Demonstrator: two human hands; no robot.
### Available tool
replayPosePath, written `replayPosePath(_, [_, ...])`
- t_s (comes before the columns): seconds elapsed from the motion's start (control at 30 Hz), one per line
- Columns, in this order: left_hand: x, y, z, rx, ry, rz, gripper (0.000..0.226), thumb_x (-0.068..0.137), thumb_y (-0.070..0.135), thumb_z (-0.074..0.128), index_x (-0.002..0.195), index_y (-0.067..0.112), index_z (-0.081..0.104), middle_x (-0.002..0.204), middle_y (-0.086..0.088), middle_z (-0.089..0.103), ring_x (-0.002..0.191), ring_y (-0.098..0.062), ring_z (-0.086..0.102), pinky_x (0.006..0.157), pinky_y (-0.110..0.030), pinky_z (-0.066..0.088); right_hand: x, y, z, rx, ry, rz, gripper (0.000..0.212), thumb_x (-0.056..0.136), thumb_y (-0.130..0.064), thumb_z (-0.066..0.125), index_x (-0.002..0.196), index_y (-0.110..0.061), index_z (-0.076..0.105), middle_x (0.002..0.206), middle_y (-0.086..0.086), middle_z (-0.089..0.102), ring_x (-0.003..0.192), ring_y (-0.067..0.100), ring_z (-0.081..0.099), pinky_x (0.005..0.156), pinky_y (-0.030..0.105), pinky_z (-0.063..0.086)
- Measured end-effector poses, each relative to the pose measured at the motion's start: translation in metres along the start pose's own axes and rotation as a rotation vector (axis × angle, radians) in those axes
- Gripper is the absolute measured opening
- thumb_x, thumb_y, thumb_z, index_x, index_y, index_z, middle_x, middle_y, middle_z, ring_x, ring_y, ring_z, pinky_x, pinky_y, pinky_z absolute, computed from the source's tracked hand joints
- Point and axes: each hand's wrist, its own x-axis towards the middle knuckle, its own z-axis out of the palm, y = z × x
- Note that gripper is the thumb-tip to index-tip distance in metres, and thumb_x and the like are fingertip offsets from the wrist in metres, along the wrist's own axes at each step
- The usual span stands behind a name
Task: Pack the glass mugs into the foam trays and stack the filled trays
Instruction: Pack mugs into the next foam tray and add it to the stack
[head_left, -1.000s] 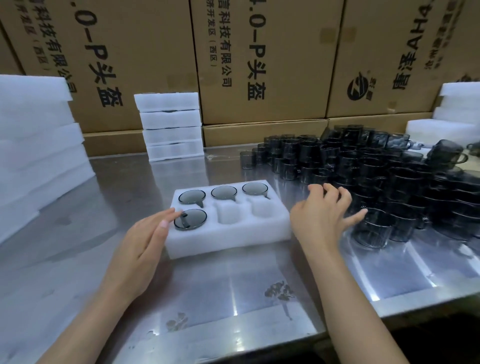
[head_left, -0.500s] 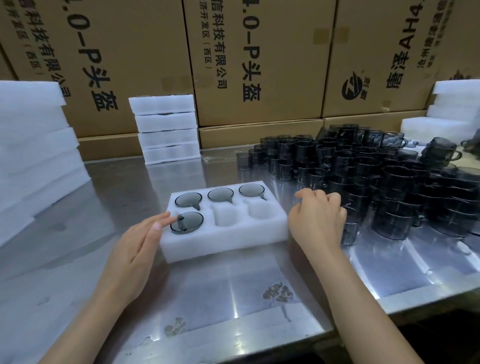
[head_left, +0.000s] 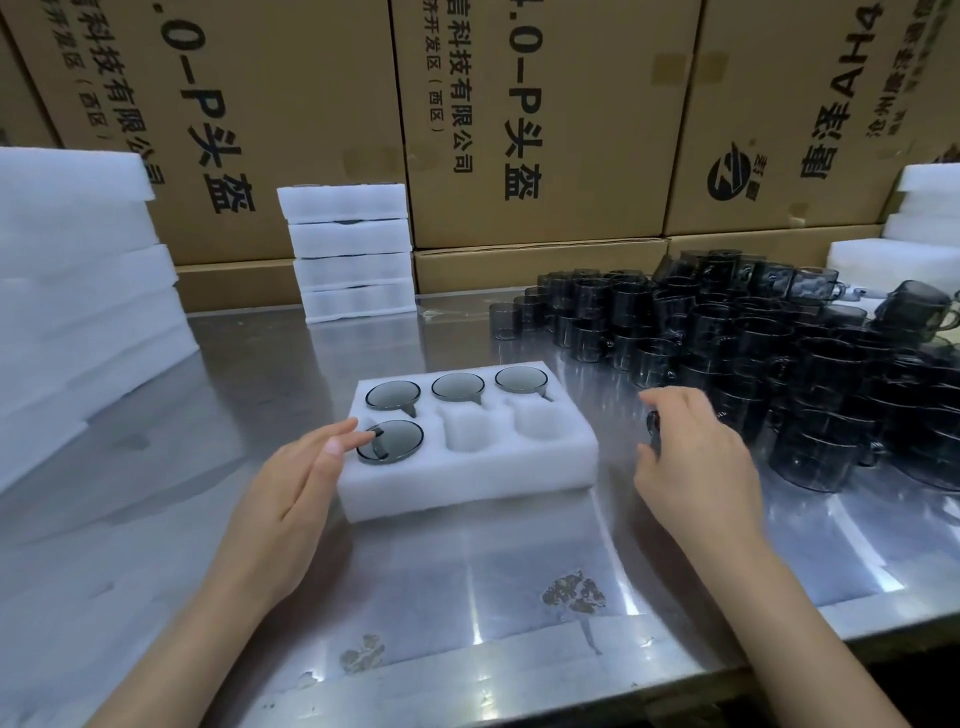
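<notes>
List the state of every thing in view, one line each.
Foam tray: four pockets filled, two front pockets empty.
Left hand: fingers straight, touching the tray's left edge.
Right hand: curled round a dark mug.
Loose mugs: crowded, unpacked, on the table.
Tray stack: four high.

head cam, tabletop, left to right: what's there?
Loose foam stack → left hand → foam tray with four mugs in → right hand, gripping a mug → pile of glass mugs.
</notes>
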Motion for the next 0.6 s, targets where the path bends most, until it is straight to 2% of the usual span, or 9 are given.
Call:
replayPosePath(0.07, [0.0,0.0,0.001,-0.01,0.001,-0.005,0.049,0.087,0.06,0.023,0.11,0.043,0.063,0.128,0.029,0.052,0.124,0.004,0.044,0.104,-0.024,0.03,0.0,0.003,-0.001,-0.019,0.04,0.044,0.035,0.082,-0.009,0.065,0.116,-0.01,0.055,0.115,0.009,0.051,0.092,0.033,0.052,0.077,0.036,0.033])
replayPosePath(0.17, [0.0,0.001,0.001,-0.025,0.009,-0.012,0.047,0.087,0.059,0.024,0.109,0.043,0.063,0.126,0.029,0.053,0.123,0.004,0.045,0.104,-0.024,0.031,0.0,0.007,-0.002,-0.129,0.009,0.098,0.029,0.084,-0.029,0.067,0.107,-0.015,0.058,0.104,0.004,0.059,0.101,0.027,0.051,0.089,0.038,0.027])
replayPosePath(0.23, [-0.001,0.002,0.001,-0.026,0.011,-0.017,0.045,0.088,0.058,0.025,0.108,0.044,0.063,0.125,0.031,0.052,0.122,0.007,0.044,0.102,-0.021,0.03,0.001,0.009,-0.003,-0.134,-0.048,0.081,0.02,0.087,-0.031,0.063,0.104,-0.02,0.062,0.098,-0.002,0.065,0.104,0.023,0.05,0.091,0.035,0.022])
replayPosePath(0.3, [0.0,0.002,0.001,-0.025,0.009,-0.02,0.043,0.089,0.055,0.026,0.108,0.044,0.063,0.124,0.033,0.052,0.122,0.008,0.044,0.101,-0.018,0.029,0.003,0.007,-0.005,-0.092,-0.047,0.042,0.01,0.087,-0.027,0.063,0.094,-0.021,0.065,0.086,-0.005,0.066,0.098,0.023,0.052,0.09,0.034,0.022])
replayPosePath(0.4, [0.0,0.003,0.001,-0.027,0.009,-0.022,0.042,0.089,0.055,0.026,0.107,0.045,0.062,0.125,0.033,0.052,0.122,0.008,0.044,0.101,-0.019,0.03,0.004,0.002,-0.006,0.067,0.072,-0.037,0.003,0.081,-0.023,0.07,0.08,-0.021,0.068,0.073,-0.007,0.064,0.086,0.024,0.056,0.088,0.035,0.027])
replayPosePath(0.5, [-0.001,0.004,0.001,-0.031,0.011,-0.021,0.04,0.089,0.053,0.027,0.106,0.045,0.062,0.126,0.031,0.052,0.122,0.007,0.044,0.102,-0.02,0.03,0.004,-0.01,-0.009,0.232,0.264,-0.178,0.007,0.078,-0.026,0.072,0.075,-0.021,0.068,0.073,-0.011,0.064,0.085,0.021,0.054,0.089,0.032,0.026])
replayPosePath(0.6, [-0.001,0.005,0.002,-0.034,0.011,-0.022,0.037,0.091,0.048,0.028,0.106,0.044,0.062,0.126,0.03,0.052,0.123,0.006,0.045,0.102,-0.02,0.03,0.007,-0.029,-0.011,0.353,0.302,-0.339,0.01,0.074,-0.031,0.068,0.072,-0.021,0.067,0.072,-0.011,0.063,0.085,0.017,0.051,0.084,0.031,0.03])
